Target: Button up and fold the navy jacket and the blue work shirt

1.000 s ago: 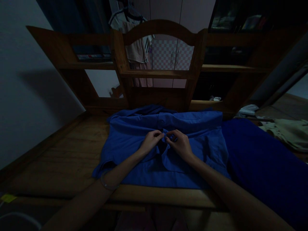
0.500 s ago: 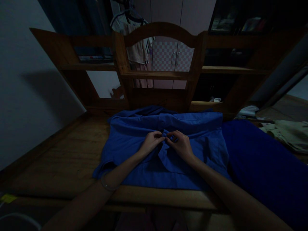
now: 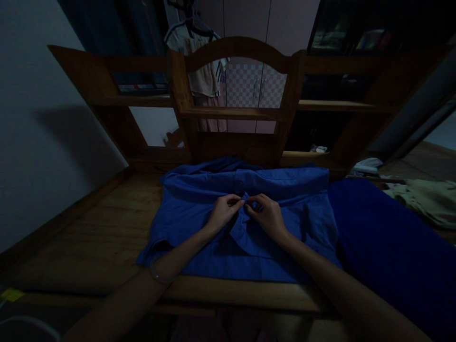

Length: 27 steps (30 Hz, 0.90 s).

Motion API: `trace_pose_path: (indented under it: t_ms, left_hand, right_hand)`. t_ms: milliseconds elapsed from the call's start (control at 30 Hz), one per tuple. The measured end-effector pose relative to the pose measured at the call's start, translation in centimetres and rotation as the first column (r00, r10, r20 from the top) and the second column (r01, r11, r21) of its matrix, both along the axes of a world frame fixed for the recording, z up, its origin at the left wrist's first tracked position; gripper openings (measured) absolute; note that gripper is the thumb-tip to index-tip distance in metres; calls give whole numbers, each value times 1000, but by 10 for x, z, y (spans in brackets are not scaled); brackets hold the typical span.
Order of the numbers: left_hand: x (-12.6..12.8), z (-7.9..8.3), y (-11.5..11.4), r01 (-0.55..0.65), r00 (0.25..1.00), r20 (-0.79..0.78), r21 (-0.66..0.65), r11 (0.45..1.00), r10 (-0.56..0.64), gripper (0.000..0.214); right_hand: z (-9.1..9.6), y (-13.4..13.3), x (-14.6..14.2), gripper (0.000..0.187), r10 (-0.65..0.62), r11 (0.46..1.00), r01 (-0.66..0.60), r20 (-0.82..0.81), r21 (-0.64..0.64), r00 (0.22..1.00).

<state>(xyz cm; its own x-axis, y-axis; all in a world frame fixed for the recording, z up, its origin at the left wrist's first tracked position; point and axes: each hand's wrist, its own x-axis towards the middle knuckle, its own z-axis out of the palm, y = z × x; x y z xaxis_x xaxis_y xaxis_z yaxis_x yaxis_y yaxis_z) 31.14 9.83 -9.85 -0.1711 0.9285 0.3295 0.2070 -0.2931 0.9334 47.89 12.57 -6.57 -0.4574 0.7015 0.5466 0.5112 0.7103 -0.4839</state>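
Note:
A blue shirt (image 3: 285,185) lies spread on the wooden desk (image 3: 96,232), its front placket running down the middle. My left hand (image 3: 225,211) pinches the placket edge from the left between thumb and fingers. From the right, my right hand (image 3: 267,213) pinches the same strip, the fingertips of both hands almost meeting. The cloth between them is bunched and raised, with a loose flap hanging toward me. One button (image 3: 241,183) shows on the placket just beyond my fingers. Whatever sits right between the fingertips is too small and dark to make out.
A wooden shelf unit (image 3: 228,114) stands along the desk's far side. Dark blue cloth (image 3: 388,251) lies against the shirt on the right, with pale clothing (image 3: 427,202) past it. A white wall (image 3: 42,142) borders the left. Clothes on hangers (image 3: 203,76) hang behind the shelves.
Both hands stay almost in place, still pinching the placket. The cloth between the fingertips now stands slightly higher, and the hanging flap has shifted a little to the left.

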Motion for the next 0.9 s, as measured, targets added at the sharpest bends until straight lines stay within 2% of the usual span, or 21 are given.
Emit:
trace_pose_path:
  t_ms: [167, 533, 900]
  left_hand:
    - [0, 0, -1, -3, 999, -32, 26, 1000, 4, 27]
    - [1, 8, -6, -60, 994, -83, 59, 996, 65, 28]
    - [0, 7, -4, -60, 995, -78, 29, 998, 62, 26]
  right_hand:
    - [0, -1, 0, 13, -1, 1000, 1, -4, 7, 1000]
    - [4, -1, 0, 12, 102, 994, -103, 28, 42, 994]
    - [3, -3, 1, 15, 68, 993, -82, 147, 87, 987]
